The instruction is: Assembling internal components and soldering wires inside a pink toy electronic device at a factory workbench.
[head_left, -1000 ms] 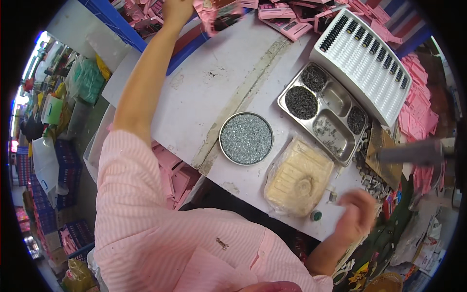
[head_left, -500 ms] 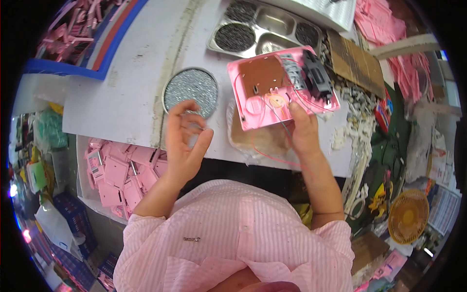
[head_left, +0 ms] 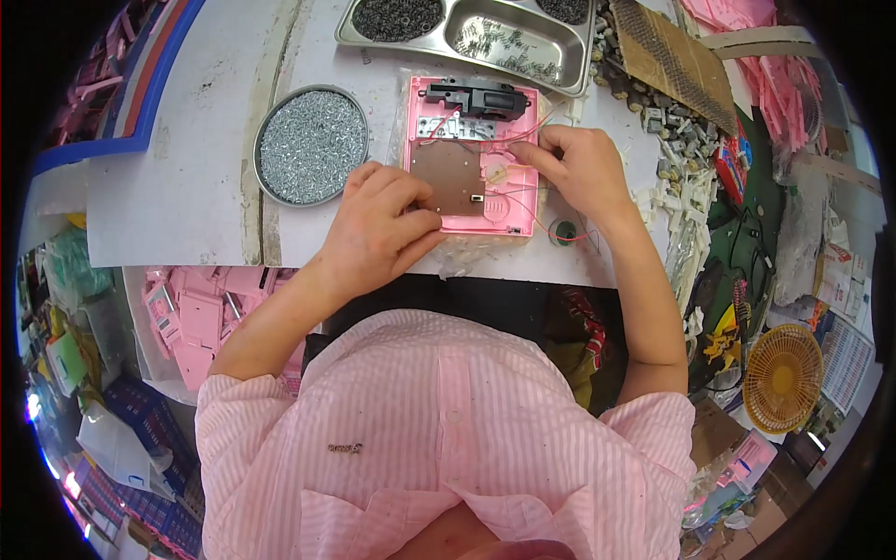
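Observation:
A shallow pink plastic case (head_left: pixel 509 227) lies open-side up on the table before me. Inside sit a brown circuit board (head_left: pixel 446 177), a silvery plate (head_left: pixel 457 128) and a black mechanism (head_left: pixel 476 97). Thin red and dark wires trail past its right side. At the lower left corner my left hand (head_left: pixel 383 224) is closed on the case, its fingers bent over the edge. My right hand (head_left: pixel 583 173) grips the right wall, thumb reaching inside and index finger bent outside; whether a wire is also pinched there is hard to make out.
Left of the case stands a round dish of small silvery pins or screws (head_left: pixel 313 147). A metal compartment tray (head_left: pixel 448 51) with dark small parts is beyond it. Pink casings (head_left: pixel 201 322) fill a box at lower left. Loose metal and white parts (head_left: pixel 672 177) lie at right.
The pink case has come down from a tilted hold to lie flat, turned around. My left hand has moved from beside the dish to the case's corner. The view has shifted.

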`<state>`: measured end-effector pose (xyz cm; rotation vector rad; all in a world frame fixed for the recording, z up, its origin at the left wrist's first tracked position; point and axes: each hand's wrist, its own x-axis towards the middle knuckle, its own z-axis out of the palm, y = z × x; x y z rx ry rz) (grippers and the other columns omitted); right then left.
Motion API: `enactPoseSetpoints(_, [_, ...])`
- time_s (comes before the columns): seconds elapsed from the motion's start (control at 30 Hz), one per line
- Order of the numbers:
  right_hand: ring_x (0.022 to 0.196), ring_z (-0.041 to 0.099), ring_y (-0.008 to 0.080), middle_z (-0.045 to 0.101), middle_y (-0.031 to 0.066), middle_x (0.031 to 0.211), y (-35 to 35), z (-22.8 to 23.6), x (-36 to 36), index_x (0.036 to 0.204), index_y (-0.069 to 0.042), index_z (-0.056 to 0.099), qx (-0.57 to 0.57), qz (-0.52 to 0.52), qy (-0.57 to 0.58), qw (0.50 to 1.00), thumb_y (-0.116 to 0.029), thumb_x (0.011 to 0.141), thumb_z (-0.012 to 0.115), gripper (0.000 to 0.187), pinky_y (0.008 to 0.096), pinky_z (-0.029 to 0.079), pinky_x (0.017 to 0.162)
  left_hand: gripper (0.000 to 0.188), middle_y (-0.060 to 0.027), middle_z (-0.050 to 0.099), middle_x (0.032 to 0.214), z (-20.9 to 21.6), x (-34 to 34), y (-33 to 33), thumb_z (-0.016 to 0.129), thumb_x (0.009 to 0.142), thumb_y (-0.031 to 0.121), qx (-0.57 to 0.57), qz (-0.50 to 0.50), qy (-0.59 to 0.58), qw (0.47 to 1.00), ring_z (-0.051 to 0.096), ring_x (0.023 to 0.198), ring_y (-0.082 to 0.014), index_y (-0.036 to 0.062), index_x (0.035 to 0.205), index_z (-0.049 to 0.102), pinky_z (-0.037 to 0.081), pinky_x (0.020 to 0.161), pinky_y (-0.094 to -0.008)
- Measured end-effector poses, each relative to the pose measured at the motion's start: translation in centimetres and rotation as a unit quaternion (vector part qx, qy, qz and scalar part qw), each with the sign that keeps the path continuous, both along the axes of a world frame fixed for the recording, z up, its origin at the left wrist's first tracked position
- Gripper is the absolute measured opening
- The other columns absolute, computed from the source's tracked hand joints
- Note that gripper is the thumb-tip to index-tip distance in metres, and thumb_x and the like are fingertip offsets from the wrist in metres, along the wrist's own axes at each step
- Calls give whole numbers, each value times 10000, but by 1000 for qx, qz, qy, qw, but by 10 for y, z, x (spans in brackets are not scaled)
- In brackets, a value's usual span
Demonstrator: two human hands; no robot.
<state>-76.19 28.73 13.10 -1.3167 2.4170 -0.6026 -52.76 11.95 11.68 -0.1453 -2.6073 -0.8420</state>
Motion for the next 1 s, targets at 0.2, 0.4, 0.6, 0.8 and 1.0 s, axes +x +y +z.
enactPoseSetpoints(0.2, [526,596,289,650,129,630,21,38,28,1378,-70,477,69,-8,-121,990,-337,811,780,696,380,442,538,202,-31,579,964,10,-2,2,795,747,153,8,9,-52,999,569,913,-240,113,912,685,382,869,-418])
enactPoseSetpoints(0.4, [578,665,272,682,102,669,62,52,96,1599,-12,168,41,72,-236,968,-45,790,661,947,342,493,572,204,-21,585,956,18,-23,43,723,806,201,19,41,-29,999,577,946,-200,112,982,671,397,907,-419])
enactPoseSetpoints(0.6, [625,581,235,674,44,794,64,47,74,1371,-78,583,-177,36,-203,962,-173,813,769,596,328,479,596,223,-11,631,938,1,-13,41,717,772,144,-3,-97,-15,995,594,868,-201,105,991,697,414,847,-387])
enactPoseSetpoints(0.8, [952,555,264,644,51,986,38,-4,77,1046,-94,744,-193,163,47,966,-359,785,778,374,401,431,834,231,-12,661,926,-6,-5,32,746,744,152,8,-85,43,995,615,824,-179,99,966,709,441,787,-363])
enactPoseSetpoints(1.0, [951,549,267,629,46,996,29,21,88,1083,-107,744,-82,158,67,982,-311,785,777,363,412,417,857,157,-71,624,813,-6,10,13,792,765,106,28,98,6,995,613,703,-248,65,867,680,467,624,-387])
